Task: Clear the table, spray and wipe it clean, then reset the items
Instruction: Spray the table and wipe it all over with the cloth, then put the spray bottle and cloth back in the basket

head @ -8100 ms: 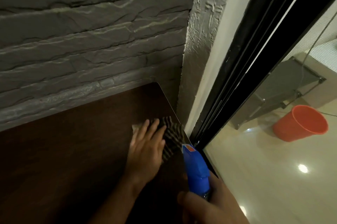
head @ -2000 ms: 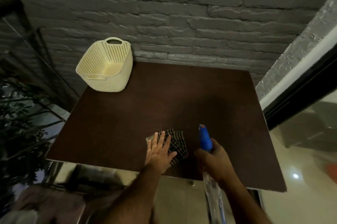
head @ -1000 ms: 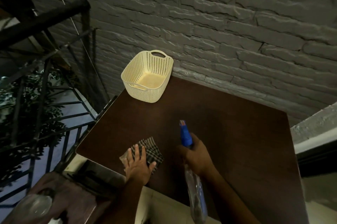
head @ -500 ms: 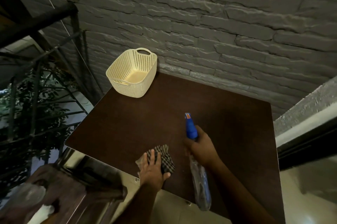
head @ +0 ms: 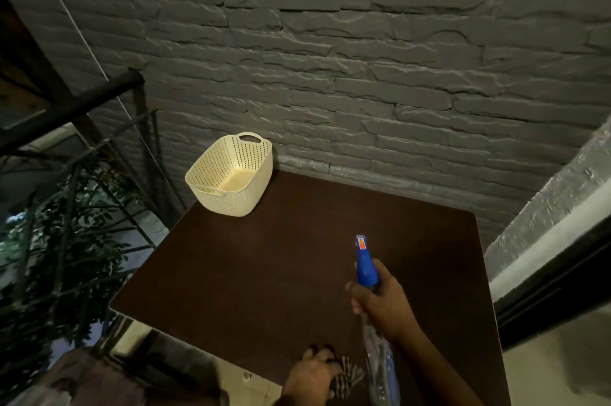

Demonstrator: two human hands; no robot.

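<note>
Our left hand (head: 310,372) has dragged the checked cloth (head: 347,374) back to the surface's (head: 264,273) near edge, well apart from the basket (head: 231,174), fingers bunching it. Our right hand (head: 380,303) grips the spray bottle (head: 365,268) at its neck. The cloth looks soft and limp; we'd best gather it by a fold.

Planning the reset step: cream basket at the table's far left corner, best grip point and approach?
Judging from its pose, take the basket by a rim handle: the cut-out at the wall side or the slot on the near rim. It stands upright, open top, against the brick wall, so come from above or the front. Both hands are occupied, so one must be freed first.
</note>
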